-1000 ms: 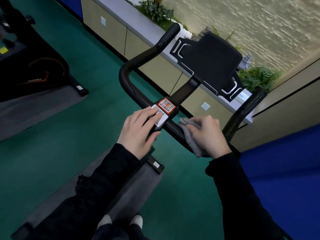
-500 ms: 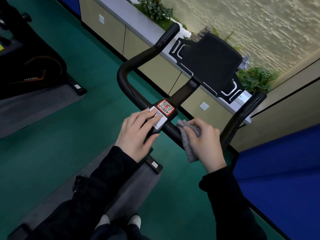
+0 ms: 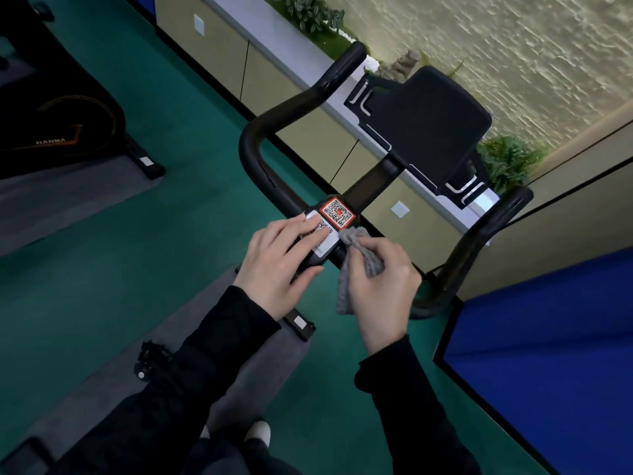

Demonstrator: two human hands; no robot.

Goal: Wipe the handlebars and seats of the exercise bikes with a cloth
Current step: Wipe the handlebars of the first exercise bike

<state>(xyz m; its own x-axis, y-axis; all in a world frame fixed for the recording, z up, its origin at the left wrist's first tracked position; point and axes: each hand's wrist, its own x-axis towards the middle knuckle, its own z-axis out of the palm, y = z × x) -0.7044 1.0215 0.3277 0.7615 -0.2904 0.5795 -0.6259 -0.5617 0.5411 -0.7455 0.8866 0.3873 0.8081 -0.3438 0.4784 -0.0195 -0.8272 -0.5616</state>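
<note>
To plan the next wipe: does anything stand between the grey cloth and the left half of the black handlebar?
Yes. The left hand rests on the stickered centre block, directly between the grey knitted cloth in the right hand and the left half of the black curved handlebar.

The left hand (image 3: 281, 258) is lying on the middle of the handlebar (image 3: 251, 149); the right hand (image 3: 383, 289) is holding the cloth (image 3: 359, 248) just beside it at 3 o'clock. The console (image 3: 428, 128) is standing behind them at 1 o'clock, another bike (image 3: 61, 132) well apart at 10 o'clock.
</note>
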